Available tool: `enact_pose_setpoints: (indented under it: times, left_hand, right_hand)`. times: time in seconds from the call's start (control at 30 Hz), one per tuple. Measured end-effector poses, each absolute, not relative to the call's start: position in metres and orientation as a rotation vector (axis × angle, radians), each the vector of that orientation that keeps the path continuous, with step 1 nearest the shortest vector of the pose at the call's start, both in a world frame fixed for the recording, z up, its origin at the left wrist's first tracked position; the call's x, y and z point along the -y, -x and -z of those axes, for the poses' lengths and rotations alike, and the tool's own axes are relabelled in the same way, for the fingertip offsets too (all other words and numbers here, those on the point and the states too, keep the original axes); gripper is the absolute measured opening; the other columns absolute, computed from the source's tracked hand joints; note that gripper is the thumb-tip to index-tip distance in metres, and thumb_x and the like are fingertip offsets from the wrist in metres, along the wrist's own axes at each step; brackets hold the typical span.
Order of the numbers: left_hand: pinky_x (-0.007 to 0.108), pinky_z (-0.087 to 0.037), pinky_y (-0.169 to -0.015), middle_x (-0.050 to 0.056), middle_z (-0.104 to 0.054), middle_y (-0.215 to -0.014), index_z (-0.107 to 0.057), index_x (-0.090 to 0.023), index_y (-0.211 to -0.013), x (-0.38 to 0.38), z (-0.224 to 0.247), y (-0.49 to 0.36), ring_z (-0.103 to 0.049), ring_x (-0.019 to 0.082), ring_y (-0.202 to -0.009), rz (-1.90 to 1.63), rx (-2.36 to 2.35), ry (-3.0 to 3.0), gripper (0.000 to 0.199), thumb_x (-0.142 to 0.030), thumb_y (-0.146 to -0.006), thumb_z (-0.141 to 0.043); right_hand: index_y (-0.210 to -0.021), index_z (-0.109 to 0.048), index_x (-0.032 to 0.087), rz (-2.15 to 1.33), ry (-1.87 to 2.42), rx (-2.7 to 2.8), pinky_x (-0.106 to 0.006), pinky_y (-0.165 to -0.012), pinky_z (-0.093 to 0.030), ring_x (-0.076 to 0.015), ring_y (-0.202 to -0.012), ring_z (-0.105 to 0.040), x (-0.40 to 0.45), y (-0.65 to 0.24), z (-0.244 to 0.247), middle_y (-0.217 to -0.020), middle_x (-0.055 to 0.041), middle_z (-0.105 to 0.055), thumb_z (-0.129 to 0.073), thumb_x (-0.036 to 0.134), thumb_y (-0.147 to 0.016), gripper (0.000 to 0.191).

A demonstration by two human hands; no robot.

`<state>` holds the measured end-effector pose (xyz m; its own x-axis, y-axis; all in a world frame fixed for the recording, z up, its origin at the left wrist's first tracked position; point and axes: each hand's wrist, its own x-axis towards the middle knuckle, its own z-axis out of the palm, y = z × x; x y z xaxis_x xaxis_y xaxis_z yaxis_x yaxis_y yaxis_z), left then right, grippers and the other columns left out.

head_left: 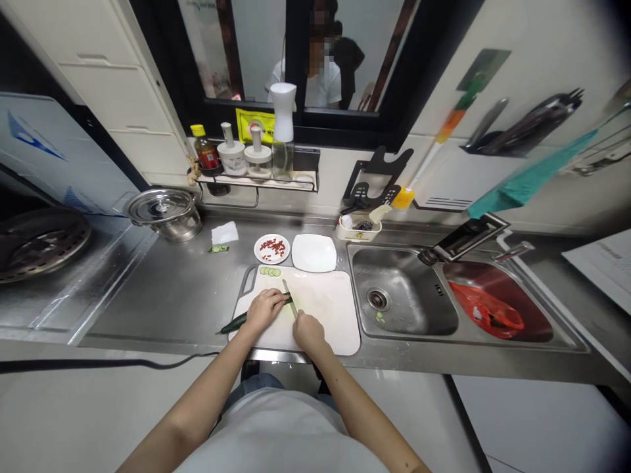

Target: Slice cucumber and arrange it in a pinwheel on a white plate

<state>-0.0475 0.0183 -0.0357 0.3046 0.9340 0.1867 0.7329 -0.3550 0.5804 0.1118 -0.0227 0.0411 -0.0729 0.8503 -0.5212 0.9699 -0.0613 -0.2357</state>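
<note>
My left hand [266, 307] is closed over a dark green cucumber [233, 324], whose uncut end sticks out to the left past the white cutting board [330, 328]. In my right hand [309, 332] is the handle of a knife [290, 297]. Its blade points away from me and stands at the cucumber's cut end, close to my left fingertips. Several pale cucumber slices [269, 271] lie in a row at the board's far left corner. Behind the board are a white plate [314, 253] with nothing on it and a small plate [257, 251] of red pieces.
On the right is a double sink [409, 289], with a red plastic bag [486, 312] in its far basin. A lidded steel pot [170, 217] stands at the left, near a white tissue [225, 232]. Seasoning jars [231, 157] line a wall rack.
</note>
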Motion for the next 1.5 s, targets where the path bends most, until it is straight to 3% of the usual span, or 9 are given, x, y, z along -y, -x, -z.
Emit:
enact_pose_setpoints:
  times: [0.53, 0.77, 1.1, 1.5]
  left_hand:
    - [0.029, -0.045, -0.084, 0.003, -0.067, -0.101, -0.071, -0.028, -0.106, -0.016, 0.033, 0.046, -0.058, 0.017, -0.095, -0.718, -1.504, -2.208, 0.023, -0.028, -0.092, -0.053]
    - [0.031, -0.044, -0.085, 0.003, -0.066, -0.101, -0.067, -0.026, -0.109, -0.013, 0.027, 0.043, -0.056, 0.019, -0.096, -0.663, -1.558, -2.209, 0.024, -0.026, -0.091, -0.052]
    - [0.032, -0.045, -0.087, 0.004, -0.066, -0.105, -0.065, -0.026, -0.110, -0.004, 0.028, 0.042, -0.057, 0.020, -0.099, -0.708, -1.575, -2.181, 0.024, -0.026, -0.090, -0.052]
    - [0.037, -0.048, -0.092, 0.007, -0.068, -0.111, -0.065, -0.022, -0.112, -0.008, 0.017, 0.046, -0.061, 0.022, -0.104, -1.108, -1.687, -1.747, 0.030, -0.037, -0.091, -0.050]
  right_hand:
    - [-0.114, -0.058, 0.010, 0.848, -1.977, -1.960, -0.028, -0.077, -0.043, -0.0231, -0.100, -0.064, 0.059, -0.133, -0.044, -0.103, -0.0166, -0.069, -0.035, 0.011, -0.092, 0.032]
    - [-0.112, -0.060, 0.015, 0.809, -2.033, -2.015, -0.028, -0.073, -0.041, -0.0222, -0.093, -0.066, 0.066, -0.150, -0.042, -0.097, -0.0131, -0.070, -0.032, 0.022, -0.097, 0.033]
    - [-0.128, -0.055, 0.027, 0.669, -2.201, -1.961, -0.028, -0.075, -0.041, -0.0198, -0.093, -0.065, 0.072, -0.167, -0.047, -0.102, -0.0082, -0.070, -0.030, 0.028, -0.099, 0.038]
    - [-0.139, -0.048, 0.019, 0.395, -2.277, -2.114, -0.031, -0.088, -0.035, -0.0223, -0.101, -0.055, 0.075, -0.180, -0.041, -0.108, -0.0095, -0.064, -0.051, 0.021, -0.089, 0.050]
